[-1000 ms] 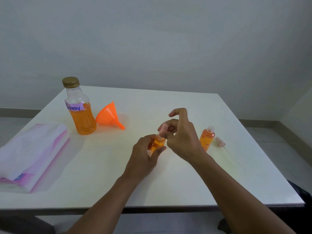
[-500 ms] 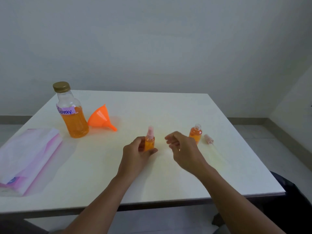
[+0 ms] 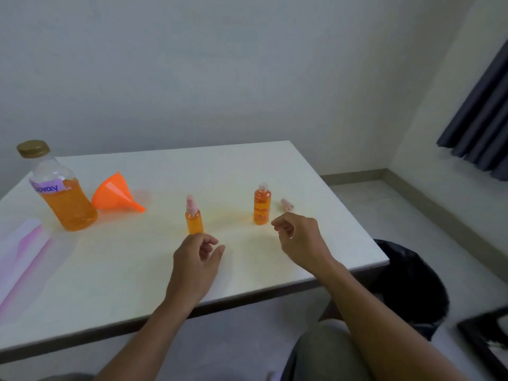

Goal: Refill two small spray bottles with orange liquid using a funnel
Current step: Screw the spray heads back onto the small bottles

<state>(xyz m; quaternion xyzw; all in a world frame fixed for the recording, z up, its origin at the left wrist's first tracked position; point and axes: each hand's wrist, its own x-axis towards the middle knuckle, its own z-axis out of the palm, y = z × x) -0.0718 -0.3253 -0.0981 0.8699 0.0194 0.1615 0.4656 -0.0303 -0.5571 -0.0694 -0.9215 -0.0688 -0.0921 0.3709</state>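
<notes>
Two small spray bottles full of orange liquid stand upright on the white table [image 3: 132, 276]. The left small bottle [image 3: 194, 220] wears its pink spray top. The right small bottle [image 3: 261, 205] has an open neck, and its pink spray top [image 3: 286, 204] lies on the table just to its right. My left hand [image 3: 196, 258] hovers just in front of the capped bottle, fingers loosely curled, holding nothing. My right hand [image 3: 299, 239] is beside the open bottle, fingers curled and empty. The large capped bottle [image 3: 59, 191] labelled "Spray" and the orange funnel [image 3: 115, 195] lying on its side are at the far left.
A pink and white plastic packet [image 3: 19, 254] lies at the table's left edge. A dark bag [image 3: 412, 281] sits on the floor past the table's right corner, and a dark curtain [image 3: 483, 116] hangs at right.
My left hand has let go of the capped small bottle and drawn back toward me. My right hand has shifted right, toward the open bottle. The camera has turned right.
</notes>
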